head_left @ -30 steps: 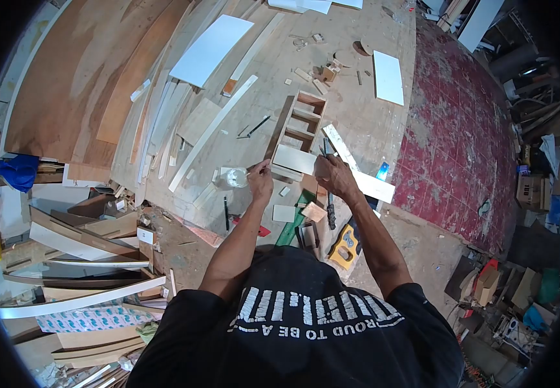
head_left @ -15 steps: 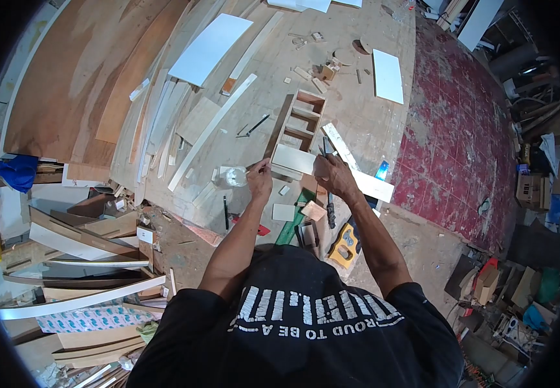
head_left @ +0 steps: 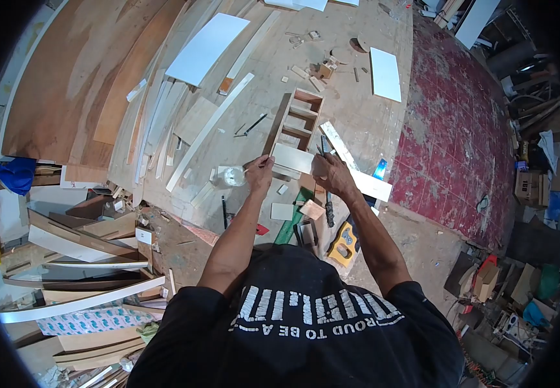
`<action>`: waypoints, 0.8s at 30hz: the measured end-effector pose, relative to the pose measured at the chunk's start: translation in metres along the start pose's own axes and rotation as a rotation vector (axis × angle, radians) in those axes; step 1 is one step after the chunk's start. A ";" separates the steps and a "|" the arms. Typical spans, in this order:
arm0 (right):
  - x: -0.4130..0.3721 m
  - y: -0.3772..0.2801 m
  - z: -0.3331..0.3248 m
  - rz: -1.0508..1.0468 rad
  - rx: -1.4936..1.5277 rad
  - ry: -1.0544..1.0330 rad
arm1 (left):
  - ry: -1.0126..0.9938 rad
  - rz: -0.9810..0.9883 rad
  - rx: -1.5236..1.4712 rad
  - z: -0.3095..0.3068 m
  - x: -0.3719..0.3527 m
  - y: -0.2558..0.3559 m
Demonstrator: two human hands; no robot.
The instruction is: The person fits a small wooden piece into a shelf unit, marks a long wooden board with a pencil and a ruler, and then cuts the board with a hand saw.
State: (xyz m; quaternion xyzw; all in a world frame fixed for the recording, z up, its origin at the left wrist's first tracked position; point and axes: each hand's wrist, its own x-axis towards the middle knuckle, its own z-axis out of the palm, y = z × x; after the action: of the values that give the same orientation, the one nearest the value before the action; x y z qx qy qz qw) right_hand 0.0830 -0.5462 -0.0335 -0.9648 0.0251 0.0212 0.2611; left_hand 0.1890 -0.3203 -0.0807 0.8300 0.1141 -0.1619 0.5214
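Observation:
A small pale rectangular board (head_left: 293,158) lies across the near end of a narrow wooden box frame (head_left: 303,114) with open compartments. At the board's left end is my left hand (head_left: 260,176), thumb and fingers pinched together right at its edge. My right hand (head_left: 333,176) is closed over the right end, fingers curled and partly hidden from above. A slim dark tool (head_left: 323,143) shows just beyond the right fingers. Close beside my left hand stands a clear plastic container (head_left: 233,176) with whitish contents.
A yellow-handled saw (head_left: 344,246), a wood block (head_left: 312,209) and a green strip (head_left: 289,226) lie near my body. Long white strips (head_left: 212,132) and large sheets (head_left: 207,48) cover the left. Red flooring (head_left: 457,136) lies right; offcuts (head_left: 86,246) are piled lower left.
My left hand has moved slightly right, its fingertips now at the pale board's left edge. My right hand stays at the other end. The whole view has shifted slightly.

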 end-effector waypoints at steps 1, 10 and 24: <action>0.000 0.000 0.001 0.002 0.006 0.006 | 0.003 0.005 0.012 0.000 0.001 -0.001; 0.001 0.003 0.000 -0.023 0.003 -0.014 | -0.049 -0.057 -0.031 -0.003 0.000 0.007; 0.000 -0.002 -0.006 0.011 -0.015 -0.074 | -0.029 0.177 -0.081 0.006 -0.004 -0.007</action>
State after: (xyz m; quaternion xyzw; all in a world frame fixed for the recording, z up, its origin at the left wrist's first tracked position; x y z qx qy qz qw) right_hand 0.0835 -0.5476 -0.0277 -0.9652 0.0206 0.0583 0.2543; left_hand 0.1814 -0.3229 -0.0876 0.8126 0.0391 -0.1224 0.5684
